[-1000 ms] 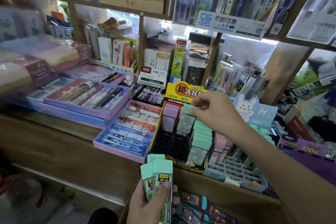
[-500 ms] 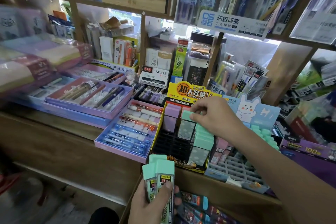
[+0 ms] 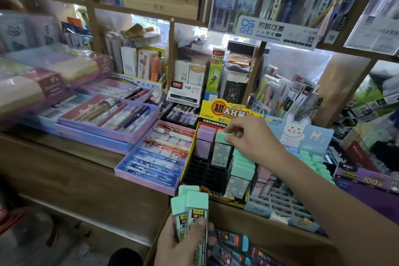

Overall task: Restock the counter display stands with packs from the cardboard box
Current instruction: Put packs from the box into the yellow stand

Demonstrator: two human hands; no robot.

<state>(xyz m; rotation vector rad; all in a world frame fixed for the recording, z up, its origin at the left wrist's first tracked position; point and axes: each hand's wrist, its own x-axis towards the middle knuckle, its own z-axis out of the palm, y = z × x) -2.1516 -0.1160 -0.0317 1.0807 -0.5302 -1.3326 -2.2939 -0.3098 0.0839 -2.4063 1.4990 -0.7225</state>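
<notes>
Our right hand (image 3: 252, 139) pinches the smooth mint cap of a flat rectangular pack (image 3: 222, 154) upright in the black gridded stand (image 3: 204, 176). Our left hand (image 3: 183, 243) grips several glossy mint-capped packs (image 3: 197, 203).

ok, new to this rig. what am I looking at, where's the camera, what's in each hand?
No robot here: these are a person's two bare hands, filmed by one wide camera worn on the head, looking forward and down. The left hand holds a few mint-capped packs low in the view. The right hand pinches a mint pack at the back of the black-and-yellow display stand on the wooden counter. To its left lie pen trays, to its right a rabbit stand.
</notes>
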